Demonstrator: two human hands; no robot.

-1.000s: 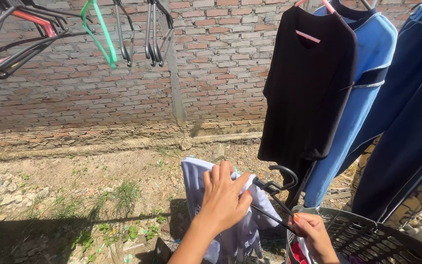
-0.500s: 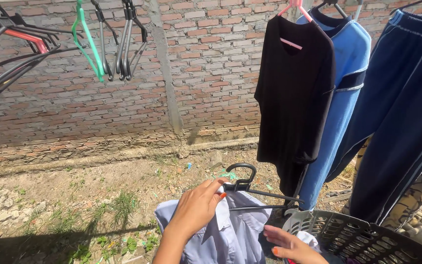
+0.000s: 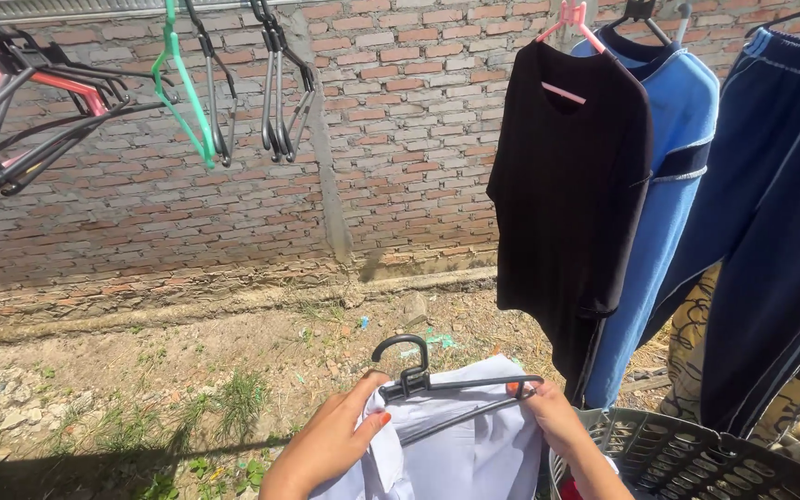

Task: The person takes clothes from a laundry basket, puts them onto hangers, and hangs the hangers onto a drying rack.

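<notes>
A pale lilac-white shirt (image 3: pixel 474 449) sits on a black plastic hanger (image 3: pixel 437 380) low in the middle of the view. My left hand (image 3: pixel 340 435) grips the shirt's collar on the left side of the hanger. My right hand (image 3: pixel 548 417) holds the hanger's right arm and the shirt's shoulder. The hanger's hook points up, free of the line.
A dark plastic laundry basket (image 3: pixel 687 454) stands at the bottom right. A black t-shirt (image 3: pixel 567 185), a blue top (image 3: pixel 668 185) and navy trousers (image 3: pixel 780 213) hang at right. Several empty hangers (image 3: pixel 206 93) hang top left. A brick wall (image 3: pixel 391 111) stands behind, with dirt ground (image 3: pixel 187 370) below.
The shirt has come up onto the black hanger. My right hand rose from the basket to the hanger's right end. My left hand shifted to the collar.
</notes>
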